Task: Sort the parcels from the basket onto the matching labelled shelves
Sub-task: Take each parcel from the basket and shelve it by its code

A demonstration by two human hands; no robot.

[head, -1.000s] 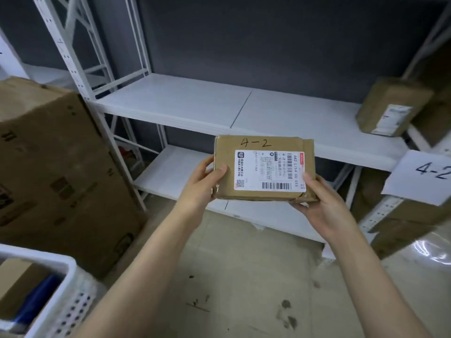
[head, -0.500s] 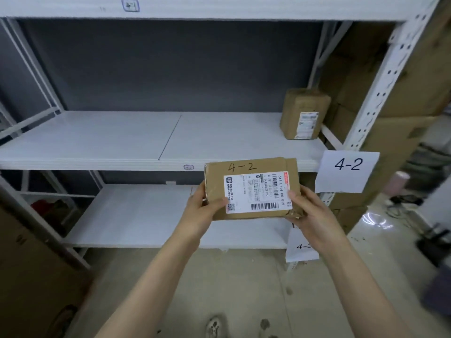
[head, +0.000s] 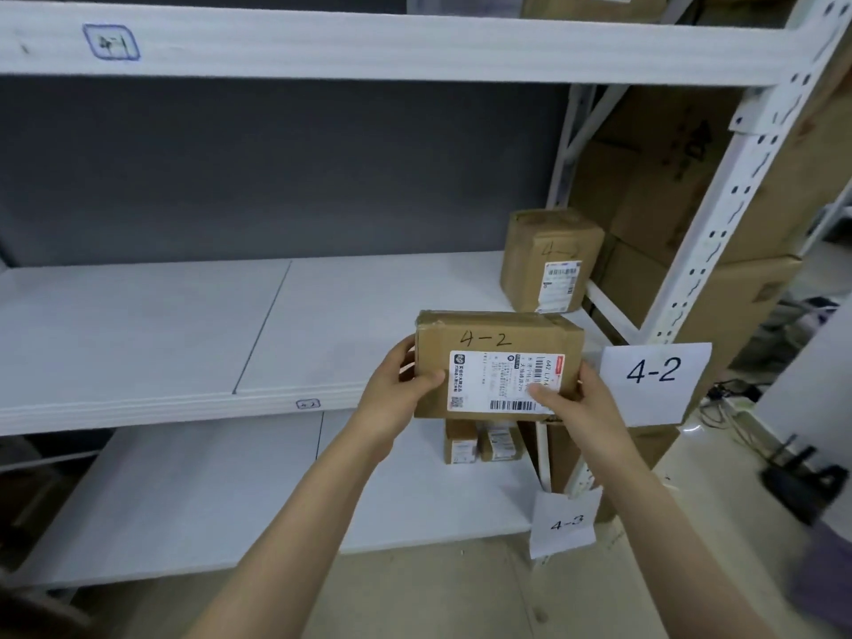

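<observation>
One parcel (head: 498,362) is in hand right now, a brown carton with "4-2" written on its top face. The left hand (head: 396,398) grips its left end and the right hand (head: 576,408) its lower right corner, fingers (head: 408,359) curled round the edges. I hold it in the air at the front edge of the middle shelf (head: 138,325), just beside the paper sign (head: 654,380) that reads 4-2. The match looks right to me, and only the setting-down is left for this one.

One standing parcel (head: 548,260) is already upright at the back right of that shelf. On the lower shelf (head: 184,491), near the 4-3 tag (head: 565,523), I count two small boxes (head: 484,442), perhaps a third — the carton blocks my view there. The basket is out of sight, so I cannot say how many parcels are left to sort.
</observation>
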